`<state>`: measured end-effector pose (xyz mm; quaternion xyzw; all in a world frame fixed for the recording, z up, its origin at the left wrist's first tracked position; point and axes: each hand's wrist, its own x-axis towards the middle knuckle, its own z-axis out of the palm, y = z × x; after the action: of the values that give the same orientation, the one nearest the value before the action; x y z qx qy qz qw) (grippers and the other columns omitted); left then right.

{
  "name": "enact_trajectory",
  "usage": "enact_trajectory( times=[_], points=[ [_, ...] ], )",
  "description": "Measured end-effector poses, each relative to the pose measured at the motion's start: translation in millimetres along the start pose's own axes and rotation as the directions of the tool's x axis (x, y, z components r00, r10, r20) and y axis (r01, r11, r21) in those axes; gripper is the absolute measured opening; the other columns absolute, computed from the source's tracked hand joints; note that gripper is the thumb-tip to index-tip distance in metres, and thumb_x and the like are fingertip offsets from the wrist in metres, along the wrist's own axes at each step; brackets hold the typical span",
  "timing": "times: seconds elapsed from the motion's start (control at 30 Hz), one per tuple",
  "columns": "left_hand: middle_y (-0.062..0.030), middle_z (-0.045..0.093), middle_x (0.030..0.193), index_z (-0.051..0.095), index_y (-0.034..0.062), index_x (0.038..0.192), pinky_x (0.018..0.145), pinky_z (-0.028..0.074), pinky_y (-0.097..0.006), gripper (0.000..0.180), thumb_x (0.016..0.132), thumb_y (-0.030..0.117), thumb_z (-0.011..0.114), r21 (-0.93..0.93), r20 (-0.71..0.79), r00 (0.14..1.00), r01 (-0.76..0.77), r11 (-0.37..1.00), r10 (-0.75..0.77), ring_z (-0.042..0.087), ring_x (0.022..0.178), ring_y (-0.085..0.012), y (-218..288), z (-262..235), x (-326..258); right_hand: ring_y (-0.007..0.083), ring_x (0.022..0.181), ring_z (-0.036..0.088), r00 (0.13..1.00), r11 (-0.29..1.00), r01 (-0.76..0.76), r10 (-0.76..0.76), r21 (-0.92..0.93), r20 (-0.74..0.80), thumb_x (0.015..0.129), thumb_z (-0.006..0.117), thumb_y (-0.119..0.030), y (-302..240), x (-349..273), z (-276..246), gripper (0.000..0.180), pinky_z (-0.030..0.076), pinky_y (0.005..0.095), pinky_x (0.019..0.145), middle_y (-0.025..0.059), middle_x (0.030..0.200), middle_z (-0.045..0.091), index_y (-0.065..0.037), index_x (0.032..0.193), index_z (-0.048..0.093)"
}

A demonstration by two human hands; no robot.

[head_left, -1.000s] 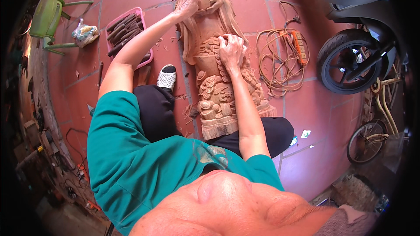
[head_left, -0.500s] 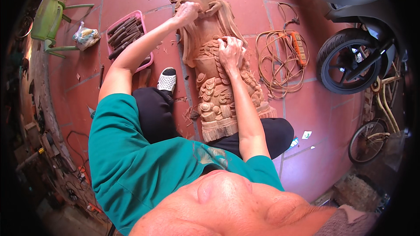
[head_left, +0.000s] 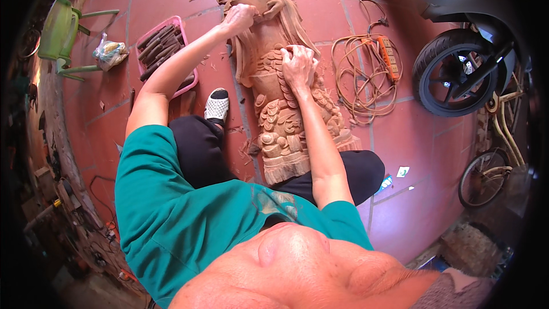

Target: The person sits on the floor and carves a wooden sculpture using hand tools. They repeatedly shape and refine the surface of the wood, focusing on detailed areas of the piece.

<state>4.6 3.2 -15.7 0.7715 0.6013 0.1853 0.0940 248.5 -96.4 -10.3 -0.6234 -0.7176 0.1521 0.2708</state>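
1. Carved wooden statue (head_left: 266, 86) lies face up on the red tiled floor (head_left: 412, 137), under both hands, its broad base nearer the person than either hand and its blurred head beyond the left one.
2. Left hand (head_left: 238, 19) is at the statue's upper side, near the shoulder, with fingers bent and drawn together; whether it grips anything small cannot be told.
3. Right hand (head_left: 299, 67) rests on the overlapping scale-like or coin-like discs at the statue's middle, nearer the person than the left hand. Its fingers are partly curled, the back of the hand facing up; no tool shows in it, though the palm is hidden.
4. Pink basket (head_left: 183, 30) sits to the left of the left hand, filled with dark, elongated pieces (head_left: 163, 46). Farther left stand a knotted plastic bag (head_left: 110, 52) and a green plastic seat (head_left: 57, 28), just beside each other.
5. Orange power strip (head_left: 388, 59) lies to the right of the right hand, next to loops of brown cable. Well beyond it are a black scooter wheel (head_left: 423, 71) and, closer to the person, a bicycle wheel (head_left: 486, 177).
6. White perforated shoe (head_left: 217, 106) is on the floor below the left hand, left of the statue and apart from it.
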Motion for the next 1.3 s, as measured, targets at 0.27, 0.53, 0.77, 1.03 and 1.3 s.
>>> enact_trajectory(
  times=[0.27, 0.53, 0.77, 1.03, 1.3],
  points=[
    [-0.0220, 0.071, 0.093, 0.070, 0.0022, 0.104, 0.074, 0.055, -0.046, 0.026, 0.093, 0.006, 0.047, 0.167, -0.225, 0.973, -0.009, 0.986, 0.047, 0.070, 0.084, -0.0361, -19, 10, 17, 0.0245, 0.112, 0.056, 0.999, 1.000, 0.026, -0.026, -0.012, -0.018, 0.090, 0.065, -0.035, -4, 1, 3, 0.025, 0.037, 0.0492, 0.100, 0.0031, 0.109, 0.068, -0.013, 0.098, 0.071],
    [-0.0228, 0.070, 0.079, 0.074, 0.0011, 0.094, 0.072, 0.058, -0.046, 0.024, 0.082, 0.001, 0.053, -0.219, -0.126, 0.987, 0.074, 0.973, -0.104, 0.072, 0.077, -0.0359, -11, -6, 14, 0.0245, 0.113, 0.056, 1.000, 1.000, 0.004, -0.004, -0.021, -0.001, 0.090, 0.065, -0.036, -3, 1, 2, 0.025, 0.038, 0.0497, 0.100, 0.0037, 0.110, 0.068, -0.014, 0.100, 0.071],
    [-0.0227, 0.069, 0.077, 0.069, -0.0015, 0.089, 0.071, 0.058, -0.045, 0.016, 0.084, 0.000, 0.054, 0.120, -0.139, 0.989, -0.023, 0.992, 0.040, 0.072, 0.077, -0.0338, 4, 9, 9, 0.0242, 0.114, 0.055, 1.000, 1.000, -0.016, 0.016, -0.006, 0.019, 0.090, 0.065, -0.035, -2, 1, -1, 0.025, 0.037, 0.0482, 0.101, 0.0030, 0.110, 0.068, -0.013, 0.100, 0.071],
    [-0.0174, 0.073, 0.097, 0.075, 0.0102, 0.106, 0.082, 0.057, -0.042, 0.028, 0.087, 0.003, 0.056, -0.124, -0.142, 0.975, 0.152, 0.981, -0.169, 0.072, 0.090, -0.0326, -27, -2, 25, 0.0236, 0.114, 0.055, 1.000, 1.000, 0.000, 0.000, -0.020, 0.014, 0.090, 0.066, -0.035, -5, 1, 0, 0.025, 0.037, 0.0472, 0.099, 0.0030, 0.111, 0.068, -0.013, 0.099, 0.071],
    [-0.0203, 0.072, 0.093, 0.073, 0.0053, 0.104, 0.076, 0.058, -0.045, 0.030, 0.083, -0.004, 0.053, 0.066, 0.034, 0.998, 0.046, 0.997, -0.049, 0.072, 0.085, -0.0358, 2, 10, 3, 0.0239, 0.112, 0.056, 1.000, 1.000, 0.002, -0.002, 0.011, -0.005, 0.090, 0.066, -0.035, 2, 1, 4, 0.025, 0.037, 0.0467, 0.099, 0.0033, 0.110, 0.068, -0.012, 0.099, 0.071]
  ],
)
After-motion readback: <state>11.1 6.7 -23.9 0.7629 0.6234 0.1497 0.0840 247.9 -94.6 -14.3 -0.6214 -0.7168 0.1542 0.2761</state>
